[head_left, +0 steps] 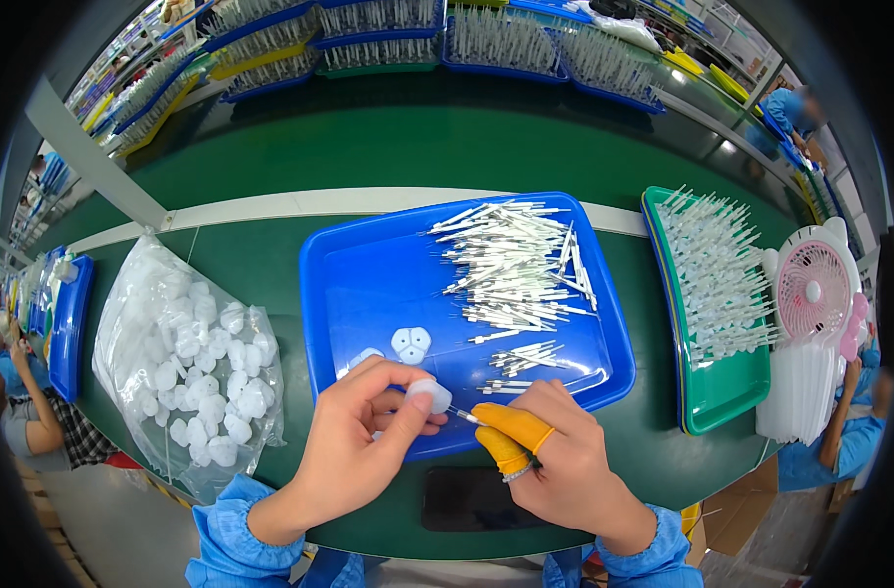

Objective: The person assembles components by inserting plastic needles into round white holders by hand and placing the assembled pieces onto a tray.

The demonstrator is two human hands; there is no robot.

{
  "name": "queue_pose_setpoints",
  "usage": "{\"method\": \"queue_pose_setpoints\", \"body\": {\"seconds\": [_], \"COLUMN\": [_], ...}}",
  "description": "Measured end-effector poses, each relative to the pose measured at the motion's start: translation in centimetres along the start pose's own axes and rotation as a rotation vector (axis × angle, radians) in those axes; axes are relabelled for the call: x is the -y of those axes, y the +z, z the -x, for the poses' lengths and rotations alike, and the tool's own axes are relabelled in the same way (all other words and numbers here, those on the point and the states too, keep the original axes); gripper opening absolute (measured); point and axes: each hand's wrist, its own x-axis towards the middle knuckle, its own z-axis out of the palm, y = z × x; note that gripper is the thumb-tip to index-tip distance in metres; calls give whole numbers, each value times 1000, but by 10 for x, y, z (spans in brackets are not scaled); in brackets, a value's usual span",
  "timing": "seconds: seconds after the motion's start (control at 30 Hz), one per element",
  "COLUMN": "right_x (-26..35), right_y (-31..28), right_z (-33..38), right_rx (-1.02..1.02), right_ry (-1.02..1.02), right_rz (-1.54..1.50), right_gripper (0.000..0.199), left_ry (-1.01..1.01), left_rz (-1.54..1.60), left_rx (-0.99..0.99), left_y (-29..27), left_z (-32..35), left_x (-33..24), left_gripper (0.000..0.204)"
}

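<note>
Between the thumb and fingers of my left hand (369, 426) is a white rounded plastic piece (429, 395). My right hand (555, 451), with yellow covers on two fingertips, pinches a thin white stick (464, 416) whose wire-like tip meets the plastic piece; whether it has gone in I cannot tell. Both hands are over the near edge of a blue tray (359, 265). In the tray lie a pile of similar white sticks (516, 265), a smaller group of them nearer me, and a white three-lobed piece with small dark holes (411, 344). Another white piece (367, 357) is partly behind my left hand.
A clear bag of white pieces (197, 372) lies at left. At right stand a green tray (731, 397) full of upright sticks and a pink-and-white fan (812, 284). A dark phone-like slab (481, 498) lies near me. Filled trays (378, 54) line the back; other people sit at both sides.
</note>
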Motion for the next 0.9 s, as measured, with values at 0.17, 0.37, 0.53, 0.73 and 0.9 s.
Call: {"method": "queue_pose_setpoints", "body": {"seconds": [0.17, 0.37, 0.53, 0.73, 0.9], "right_x": [-3, -7, -1, -7, -6], "right_y": [-1, -2, -4, -3, 3], "right_z": [1, 0, -2, -1, 1], "right_rx": [129, 136, 161, 168, 162], "right_ry": [55, 103, 112, 83, 103], "right_rz": [-113, -56, -84, -51, -43], "right_gripper": [44, 41, 44, 47, 43], "left_ry": [200, 296, 259, 289, 266], "left_rz": [-317, -527, -503, -534, -521], "left_rx": [2, -48, -86, -57, 7], "left_y": [5, 5, 7, 8, 8], "left_z": [5, 8, 5, 6, 7], "left_x": [-2, -4, -5, -5, -5], "left_gripper": [20, 19, 16, 17, 18]}}
